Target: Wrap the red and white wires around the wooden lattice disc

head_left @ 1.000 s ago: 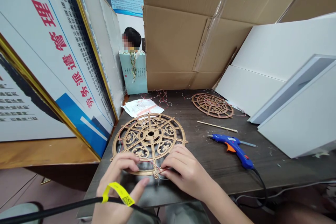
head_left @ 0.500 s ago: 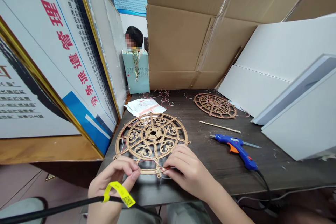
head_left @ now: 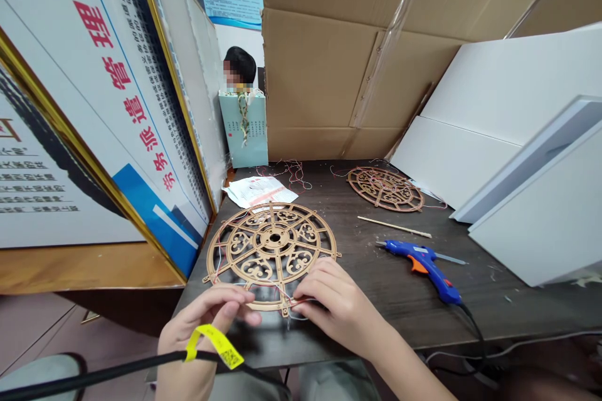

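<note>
A round wooden openwork disc (head_left: 274, 244) with scrolled cut-outs lies near the table's front left. Thin red and white wires (head_left: 270, 283) run along its near rim and spokes. My right hand (head_left: 332, 307) rests at the front right of the rim, its thumb and forefinger pinched on the wires beside a small tab. At the front left of the rim is my left hand (head_left: 211, 313), its thumb apart from the curved fingers and nothing visibly held. A black cable (head_left: 117, 371) with a yellow tag (head_left: 214, 346) crosses in front of the left wrist.
A blue glue gun (head_left: 426, 263) and a thin wooden stick (head_left: 395, 227) lie to the right. Farther back are a second wooden disc (head_left: 385, 190) with wires and a crumpled paper (head_left: 258, 191). Cardboard (head_left: 324, 75) and white boards (head_left: 531, 200) border the table. A person (head_left: 241, 66) sits beyond.
My left thumb and forefinger have parted from a pinch, and the fingers have spread a little along the rim. My right hand and the disc have barely moved.
</note>
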Motion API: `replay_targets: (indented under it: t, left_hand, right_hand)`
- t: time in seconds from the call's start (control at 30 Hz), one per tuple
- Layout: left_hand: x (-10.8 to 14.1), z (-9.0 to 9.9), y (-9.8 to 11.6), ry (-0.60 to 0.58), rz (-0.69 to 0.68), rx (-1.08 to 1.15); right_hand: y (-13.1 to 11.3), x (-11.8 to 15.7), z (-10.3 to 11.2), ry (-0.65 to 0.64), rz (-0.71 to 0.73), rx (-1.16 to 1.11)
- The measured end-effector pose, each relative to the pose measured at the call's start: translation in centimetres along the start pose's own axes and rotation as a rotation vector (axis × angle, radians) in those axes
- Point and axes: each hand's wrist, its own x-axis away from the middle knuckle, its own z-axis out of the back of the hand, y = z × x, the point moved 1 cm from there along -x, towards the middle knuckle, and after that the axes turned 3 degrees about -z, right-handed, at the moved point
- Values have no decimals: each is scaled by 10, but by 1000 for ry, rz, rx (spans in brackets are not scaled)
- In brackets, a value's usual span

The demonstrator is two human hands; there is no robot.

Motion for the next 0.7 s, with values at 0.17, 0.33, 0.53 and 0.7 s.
replay_targets:
  t: [0.17, 0.33, 0.53, 0.7]
  left_hand:
    - [0, -3, 2, 5, 32, 158]
    - [0, -5, 5, -11, 81, 292]
    - [6, -4, -2, -13, 88, 298]
    - [3, -7, -3, 6, 116, 355]
  right_hand:
    - [1, 0, -1, -4, 3, 4]
    - [-1, 1, 0, 1, 16, 5]
    - [-1, 0, 0, 5, 11, 8]
    - [-2, -1, 0, -1, 9, 2]
